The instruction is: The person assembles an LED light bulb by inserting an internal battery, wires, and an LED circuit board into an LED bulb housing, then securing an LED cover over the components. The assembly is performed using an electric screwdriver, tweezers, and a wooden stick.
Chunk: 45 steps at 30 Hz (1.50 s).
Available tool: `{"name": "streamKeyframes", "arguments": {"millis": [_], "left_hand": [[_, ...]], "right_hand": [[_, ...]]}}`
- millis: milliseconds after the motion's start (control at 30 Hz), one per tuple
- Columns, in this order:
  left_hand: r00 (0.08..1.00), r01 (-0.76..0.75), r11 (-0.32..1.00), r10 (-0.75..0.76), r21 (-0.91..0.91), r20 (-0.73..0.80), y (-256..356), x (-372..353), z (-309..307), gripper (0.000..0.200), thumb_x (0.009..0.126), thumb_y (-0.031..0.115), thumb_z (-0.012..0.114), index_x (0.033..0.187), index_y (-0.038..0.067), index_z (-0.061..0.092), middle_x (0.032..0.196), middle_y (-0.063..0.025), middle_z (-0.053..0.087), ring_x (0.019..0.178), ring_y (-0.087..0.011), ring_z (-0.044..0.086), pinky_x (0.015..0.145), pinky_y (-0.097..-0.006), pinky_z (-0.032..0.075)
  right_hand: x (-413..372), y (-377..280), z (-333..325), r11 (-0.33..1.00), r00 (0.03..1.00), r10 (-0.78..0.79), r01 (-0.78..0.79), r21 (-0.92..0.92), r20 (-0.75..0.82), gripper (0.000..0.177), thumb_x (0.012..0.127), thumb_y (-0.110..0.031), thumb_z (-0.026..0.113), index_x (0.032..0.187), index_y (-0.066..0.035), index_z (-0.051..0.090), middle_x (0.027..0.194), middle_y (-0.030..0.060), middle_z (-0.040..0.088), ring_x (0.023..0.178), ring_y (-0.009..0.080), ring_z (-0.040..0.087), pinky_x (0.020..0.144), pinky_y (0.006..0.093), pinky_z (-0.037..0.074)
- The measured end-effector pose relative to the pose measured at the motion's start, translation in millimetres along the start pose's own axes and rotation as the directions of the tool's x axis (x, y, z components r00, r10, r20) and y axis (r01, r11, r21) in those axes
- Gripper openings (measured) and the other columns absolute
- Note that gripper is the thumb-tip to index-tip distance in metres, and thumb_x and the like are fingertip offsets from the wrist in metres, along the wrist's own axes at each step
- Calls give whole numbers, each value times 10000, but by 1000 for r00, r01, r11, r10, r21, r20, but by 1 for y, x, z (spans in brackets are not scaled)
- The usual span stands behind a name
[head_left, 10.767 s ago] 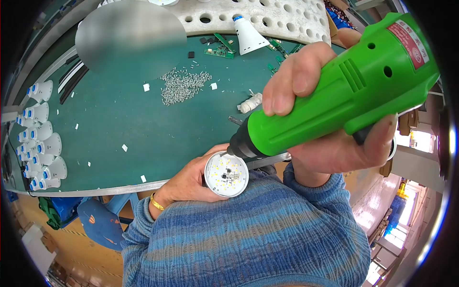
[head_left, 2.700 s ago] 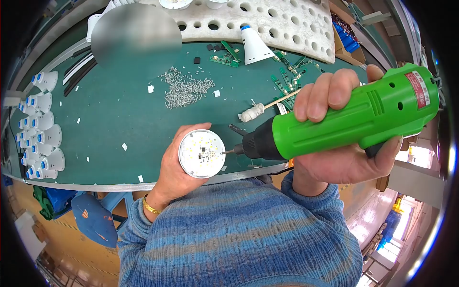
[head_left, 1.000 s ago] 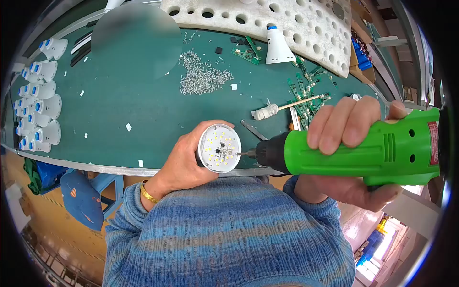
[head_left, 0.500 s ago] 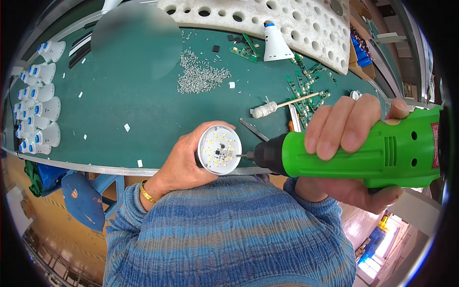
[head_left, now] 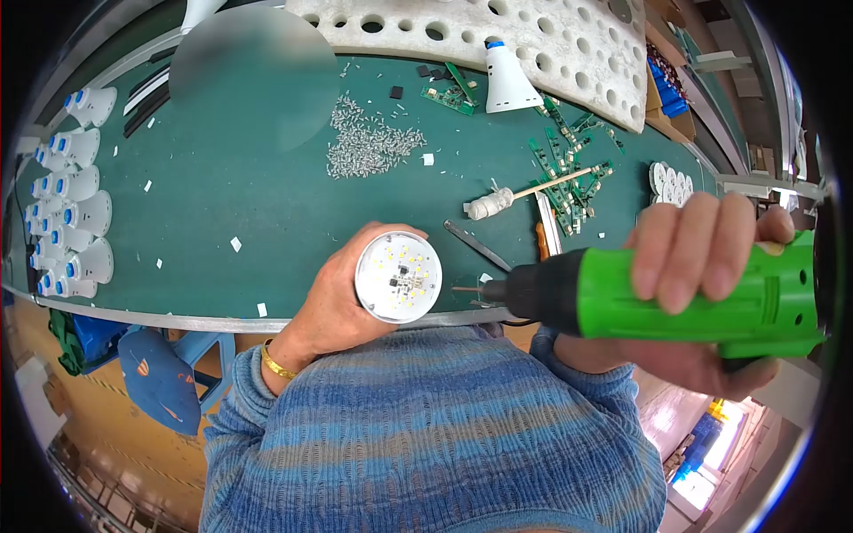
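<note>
My left hand [head_left: 333, 298] is wrapped round an LED bulb body [head_left: 399, 277] near the front edge of the table. Its open face points up at me, showing a white board with small yellow LEDs and dark chips. In my right hand [head_left: 697, 258] is a green electric screwdriver [head_left: 613, 291] with a black nose, lying sideways. The thin bit [head_left: 468, 289] points left toward the bulb, with a small gap between its tip and the bulb's rim. A pile of small screws [head_left: 369, 142] lies beyond my left hand.
White bulb housings [head_left: 89, 213] stand along the left edge. Green circuit boards [head_left: 564, 178], a cloth-tipped stick [head_left: 493, 204] and a metal strip [head_left: 475, 244] lie at right. One housing [head_left: 510, 80] stands before a foam board with holes [head_left: 586, 53]. Round white boards [head_left: 668, 185] sit far right.
The electric screwdriver in my right hand has moved right, away from the bulb, so its bit no longer reaches the rim. My left hand still holds the bulb, shifted slightly left.
</note>
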State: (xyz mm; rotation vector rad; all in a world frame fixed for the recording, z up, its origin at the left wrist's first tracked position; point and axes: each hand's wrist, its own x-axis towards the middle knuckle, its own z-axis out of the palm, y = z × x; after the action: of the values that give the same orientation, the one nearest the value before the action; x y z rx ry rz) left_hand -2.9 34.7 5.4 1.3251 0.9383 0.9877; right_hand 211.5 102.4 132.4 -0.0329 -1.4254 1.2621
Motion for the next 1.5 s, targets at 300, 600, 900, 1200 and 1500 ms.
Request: {"name": "streamKeyframes", "arguments": {"millis": [300,600,900,1200,1500], "left_hand": [[987,49,981,-76,-190,-141,-12,-7,-3,1040,560,218,876,1392,-14,296,1224,-154,521,991,-184,566,883,-301,446],[980,177,559,-178,-810,91,2,9,7,708,942,429,445,1437,8,163,1286,-187,464,903,-213,546,758,-340,468],[977,212,792,-190,-573,99,11,4,12,905,744,25,706,1451,15,141,1180,-86,513,903,-127,544,790,-263,472],[980,188,881,-199,-433,19,2,-4,10,889,690,-29,698,1417,-19,185,1450,-141,272,1207,-215,467,967,-341,439],[973,212,896,-230,-389,0,5,-2,8,855,681,-22,679,1397,-41,212,1486,-170,206,1260,-231,420,1024,-352,379]], "right_hand": [[-38,-45,-39,970,908,-44,-62,-237,-418,576,903,-408,396,1293,16,385,898,146,477,721,212,469,620,350,399],[-99,-76,-68,826,433,10,-512,-237,-901,361,926,-310,488,1149,-28,454,761,104,516,612,182,519,539,296,436],[-155,-57,-90,486,197,123,-866,-114,-973,402,883,-284,584,1180,-58,433,712,56,518,539,128,530,473,258,456],[-169,-51,-114,406,70,193,-914,14,-979,410,848,-352,609,1087,-52,464,684,53,509,510,122,524,460,258,453],[-166,-48,-117,316,32,240,-948,47,-970,421,843,-394,618,1068,-74,463,713,51,512,521,127,528,470,256,454]]}}
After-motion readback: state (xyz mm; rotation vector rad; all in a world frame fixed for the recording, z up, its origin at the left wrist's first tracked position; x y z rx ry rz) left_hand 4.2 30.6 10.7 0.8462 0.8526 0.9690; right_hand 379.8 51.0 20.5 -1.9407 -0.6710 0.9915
